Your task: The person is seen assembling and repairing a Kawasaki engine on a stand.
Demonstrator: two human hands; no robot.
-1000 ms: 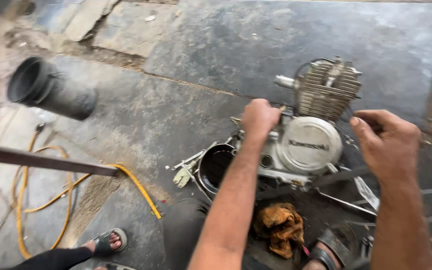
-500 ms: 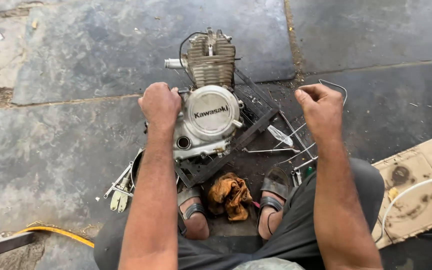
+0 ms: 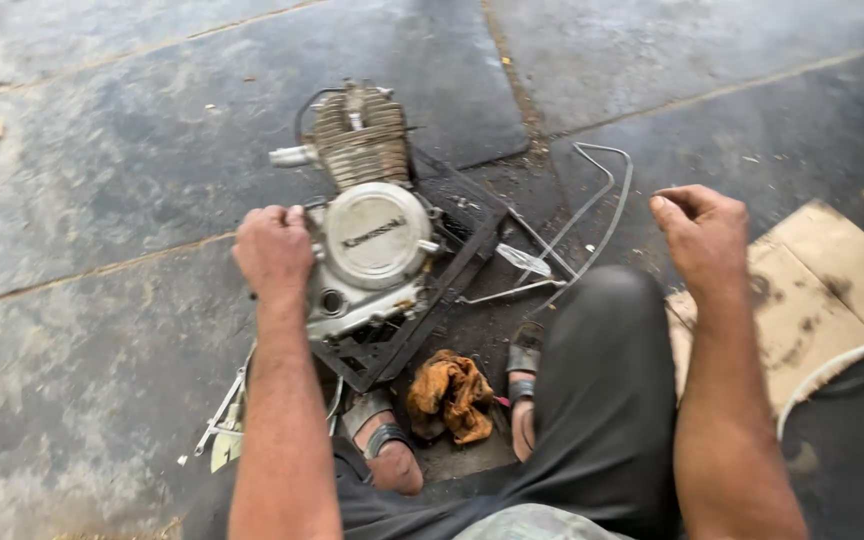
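Observation:
A grey motorcycle engine [image 3: 370, 240] with a finned cylinder and a round side cover stands on a black metal frame [image 3: 422, 310] on the stone floor. My left hand [image 3: 274, 250] grips the engine's left side, fingers curled over the casing. My right hand [image 3: 702, 232] hovers to the right of the engine, apart from it, fingers curled shut; I see nothing in it. My knees and sandalled feet are below the engine.
An orange rag [image 3: 450, 393] lies between my feet. Bent wire rods [image 3: 592, 215] lie right of the engine. Small tools and parts [image 3: 222, 420] lie at lower left. Flattened cardboard [image 3: 812, 290] and a white hose [image 3: 842, 365] are at the right.
The view has swung right: the black bucket and yellow hose have left the frame and the cardboard has come in. My left hand stays on the engine; my right hand has moved further right.

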